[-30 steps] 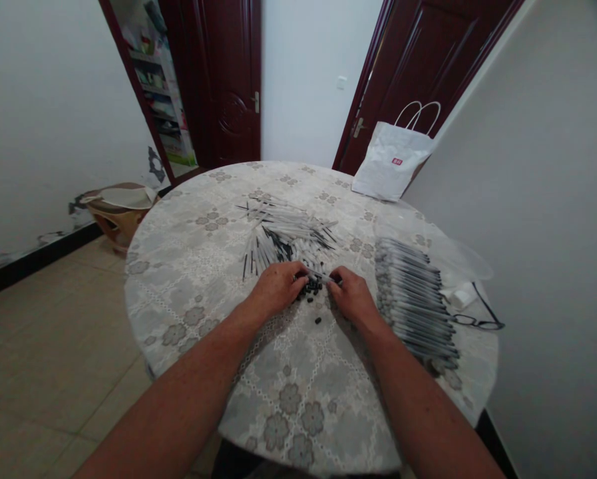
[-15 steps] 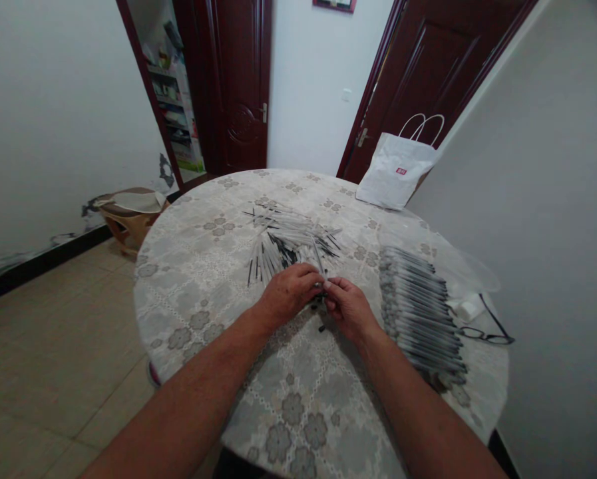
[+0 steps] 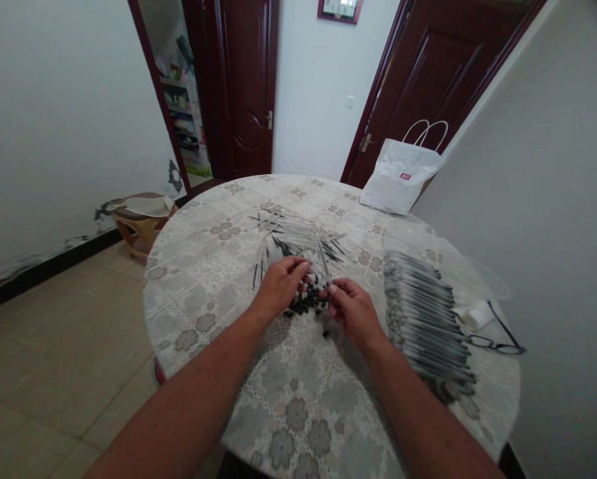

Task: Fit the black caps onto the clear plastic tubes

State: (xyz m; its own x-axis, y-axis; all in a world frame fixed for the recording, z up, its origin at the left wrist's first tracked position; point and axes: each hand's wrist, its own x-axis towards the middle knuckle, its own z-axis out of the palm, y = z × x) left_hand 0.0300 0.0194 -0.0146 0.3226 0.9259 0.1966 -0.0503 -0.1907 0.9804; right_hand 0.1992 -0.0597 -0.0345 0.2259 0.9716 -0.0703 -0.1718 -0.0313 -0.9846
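Observation:
My right hand point(image 3: 351, 307) pinches the lower end of a slim grey-white pen point(image 3: 324, 258), which points up and away from me. Close by on its left, my left hand point(image 3: 281, 283) has its thumb and fingers drawn together; anything between them is too small to make out. Under and between both hands lies a pile of small black caps point(image 3: 305, 301), with small whitish pieces point(image 3: 318, 266) just behind it. One loose black cap point(image 3: 326, 333) sits nearer to me. Farther back, thin pen refills point(image 3: 298, 229), clear and black, are heaped loosely.
A neat stack of grey pens point(image 3: 428, 319) lies at the right on clear plastic point(image 3: 478, 273). Eyeglasses point(image 3: 495, 344) and a small white object point(image 3: 478, 316) rest beside it. A white paper bag point(image 3: 400, 176) stands at the back right of the round, cloth-covered table point(image 3: 198, 259).
My left hand has come off the pen and shifted left, uncovering the black caps. The right hand still holds the pen. The whole view has shifted slightly.

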